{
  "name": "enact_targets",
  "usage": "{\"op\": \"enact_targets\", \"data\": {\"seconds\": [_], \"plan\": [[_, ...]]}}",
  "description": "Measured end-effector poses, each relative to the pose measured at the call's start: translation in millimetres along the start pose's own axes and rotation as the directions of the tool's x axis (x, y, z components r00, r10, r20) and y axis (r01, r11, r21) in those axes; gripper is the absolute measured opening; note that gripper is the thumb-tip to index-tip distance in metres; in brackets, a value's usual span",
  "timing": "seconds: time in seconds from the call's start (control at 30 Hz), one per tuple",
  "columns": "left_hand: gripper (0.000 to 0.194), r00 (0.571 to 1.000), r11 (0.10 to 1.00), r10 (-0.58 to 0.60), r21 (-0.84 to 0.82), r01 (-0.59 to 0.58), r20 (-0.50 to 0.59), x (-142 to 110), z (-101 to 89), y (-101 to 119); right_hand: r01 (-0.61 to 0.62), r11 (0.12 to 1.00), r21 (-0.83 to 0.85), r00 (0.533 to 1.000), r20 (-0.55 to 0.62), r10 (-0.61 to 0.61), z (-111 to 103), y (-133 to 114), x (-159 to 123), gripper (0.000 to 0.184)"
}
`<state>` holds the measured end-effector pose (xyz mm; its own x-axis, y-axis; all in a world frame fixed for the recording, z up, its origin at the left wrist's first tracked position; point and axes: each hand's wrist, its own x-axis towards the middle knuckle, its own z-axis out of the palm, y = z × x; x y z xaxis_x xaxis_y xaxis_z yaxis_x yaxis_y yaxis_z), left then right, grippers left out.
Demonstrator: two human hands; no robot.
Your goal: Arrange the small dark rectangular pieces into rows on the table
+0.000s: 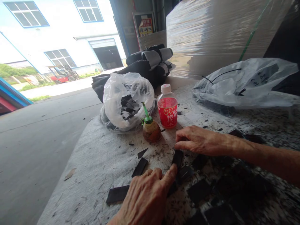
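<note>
Your left hand [145, 200] lies low at the near edge of the bench [93, 162], palm down, fingers loosely curled and the thumb stretched out so its tip presses the lower end of a narrow black strip [177, 162]; it pins that strip rather than closing round it. Your right hand [199, 140] comes in from the right side of the bench, its fingertips drawn together in a pinch on the upper end of the same strip, so the strip lies flat between your two hands, close to the middle of the bench. More black pieces [201, 190] lie scattered on the surface just to the right and near you, and further strips [140, 167] lie to the left of your left hand, one close to the left edge. Just beyond your hands stands a small brown glue bottle [151, 129] with a green nozzle, upright. Just beside it, a little farther, is a drink bottle [167, 107] with a white cap and a red label bearing white Chinese characters too small to read. Left of that sits a clear plastic bag [126, 97] holding black offcuts. At the far right lies another plastic bag [243, 84] with dark print you cannot make out. Behind, at the far edge, rolls of black material [150, 59] rest before a film-wrapped pallet [215, 31].
</note>
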<state>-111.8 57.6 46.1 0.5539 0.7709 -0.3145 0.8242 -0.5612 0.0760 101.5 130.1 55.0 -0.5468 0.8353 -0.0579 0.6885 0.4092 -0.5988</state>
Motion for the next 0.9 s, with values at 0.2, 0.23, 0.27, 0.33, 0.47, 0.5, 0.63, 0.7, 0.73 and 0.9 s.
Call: {"op": "enact_targets", "data": {"seconds": [0.2, 0.23, 0.27, 0.33, 0.47, 0.5, 0.63, 0.7, 0.73, 0.9], "plan": [[0.081, 1.0, 1.0, 0.006, -0.01, -0.007, -0.018, 0.0, 1.5, 0.0, -0.042, 0.999, -0.035, 0.999, 0.025, 0.042, 1.1, 0.0, -1.4, 0.02], [0.08, 1.0, 1.0, 0.008, -0.011, -0.008, -0.02, 0.2, 1.3, 0.5, -0.043, 0.998, -0.036, 0.999, 0.033, 0.044, 1.4, 0.1, -1.8, 0.018], [0.079, 1.0, 1.0, 0.007, -0.015, -0.008, -0.022, 0.3, 1.1, 0.8, -0.044, 0.998, -0.036, 0.998, 0.04, 0.045, 1.8, 0.3, -2.1, 0.017], [0.079, 1.0, 1.0, 0.004, -0.017, -0.004, -0.028, 0.3, 0.7, 0.7, -0.047, 0.998, -0.035, 0.997, 0.053, 0.049, 2.8, 0.7, -2.2, 0.015], [0.08, 0.999, 1.0, 0.009, -0.014, -0.01, -0.041, 0.3, 1.1, -0.6, -0.059, 0.998, -0.039, 0.996, 0.058, 0.061, 5.1, 1.1, -0.2, 0.014], [0.079, 0.999, 1.0, 0.01, -0.009, -0.011, -0.043, 0.3, 1.3, -0.8, -0.065, 0.997, -0.039, 0.996, 0.058, 0.067, 5.4, 1.2, 0.6, 0.014], [0.076, 0.998, 1.0, 0.015, 0.004, -0.015, -0.054, 0.4, 0.9, -0.4, -0.095, 0.995, -0.023, 0.992, 0.076, 0.097, 3.7, 4.0, 3.8, 0.015], [0.078, 0.998, 1.0, 0.018, 0.007, -0.018, -0.056, 0.7, 0.5, 0.2, -0.103, 0.995, -0.009, 0.99, 0.092, 0.104, 1.7, 6.1, 4.9, 0.017], [0.08, 0.998, 1.0, 0.017, 0.006, -0.017, -0.056, 1.0, 0.6, 0.3, -0.104, 0.995, -0.003, 0.99, 0.097, 0.104, 0.7, 6.7, 5.1, 0.018], [0.075, 0.993, 0.999, 0.025, -0.018, -0.027, -0.112, -0.3, 8.4, -3.2, -0.073, 0.996, 0.05, 0.993, 0.1, 0.068, -0.6, 3.4, 3.5, 0.021]]}}
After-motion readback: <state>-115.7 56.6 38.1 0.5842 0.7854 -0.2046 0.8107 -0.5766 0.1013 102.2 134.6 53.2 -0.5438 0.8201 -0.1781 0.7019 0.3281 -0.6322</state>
